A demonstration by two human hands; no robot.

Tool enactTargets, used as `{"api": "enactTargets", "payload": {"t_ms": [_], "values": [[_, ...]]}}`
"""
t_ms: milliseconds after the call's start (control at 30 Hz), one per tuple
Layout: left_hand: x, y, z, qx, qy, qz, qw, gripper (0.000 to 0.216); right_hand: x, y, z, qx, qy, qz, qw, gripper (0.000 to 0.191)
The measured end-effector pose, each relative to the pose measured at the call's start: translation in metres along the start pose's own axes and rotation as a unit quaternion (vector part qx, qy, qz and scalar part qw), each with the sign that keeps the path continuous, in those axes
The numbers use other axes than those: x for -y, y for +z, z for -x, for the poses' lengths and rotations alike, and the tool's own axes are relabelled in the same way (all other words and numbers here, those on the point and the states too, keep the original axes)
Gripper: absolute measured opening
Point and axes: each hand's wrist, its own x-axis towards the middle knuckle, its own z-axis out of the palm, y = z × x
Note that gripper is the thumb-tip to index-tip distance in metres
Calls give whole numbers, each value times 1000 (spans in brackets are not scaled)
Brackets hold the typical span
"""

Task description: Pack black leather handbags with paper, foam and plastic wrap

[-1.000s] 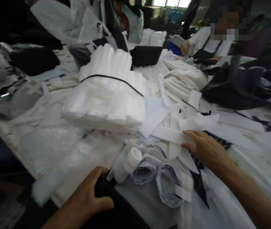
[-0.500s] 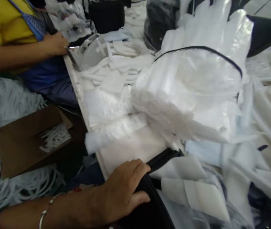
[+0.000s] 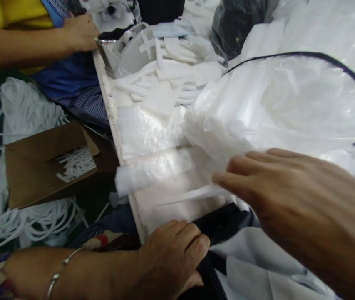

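At the bottom centre, my left hand, below a silver bangle, curls over the edge of a black fabric piece that looks like a bag; its thumb is partly hidden. My right hand reaches in from the right, blurred, fingertips together and pointing left. A thin white strip runs left from under those fingertips and appears pinched there; the thumb is hidden. White foam-like sheets lie just right of the black piece, under my right forearm.
A large clear plastic bundle of white pieces, tied with a black cord, fills the right. White rolled sheeting overhangs the table edge. A co-worker's hand rests at the far edge. A cardboard box and white cord sit below left.
My right hand has come into view from the right, with the thin white strip at its fingertips. My left hand stays at the black piece, its fingers more curled. The view has shifted.
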Motion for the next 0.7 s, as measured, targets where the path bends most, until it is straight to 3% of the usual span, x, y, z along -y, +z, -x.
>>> {"api": "enactTargets", "payload": {"t_ms": [133, 233, 333, 433, 567, 700], "values": [[-6, -3, 0, 0, -4, -23, 1000, 49, 43, 15, -68, 189, -102, 33, 976, 24], [-8, -4, 0, 2, 5, -29, 1000, 49, 31, 33, -89, 318, -86, -15, 944, 30], [-8, -5, -1, 14, 10, -25, 1000, 51, -3, 43, -80, 326, -8, -36, 945, 39], [-7, -8, -3, 32, 5, -9, 999, 52, -22, 48, -60, 301, 20, -7, 953, 36], [-3, -13, -5, 36, 1, 16, 999, 45, -17, 50, -41, 249, -20, 27, 968, 31], [1, -15, -7, 1, -20, 61, 998, 45, -13, 48, -48, 304, -36, -26, 952, 33]]}}
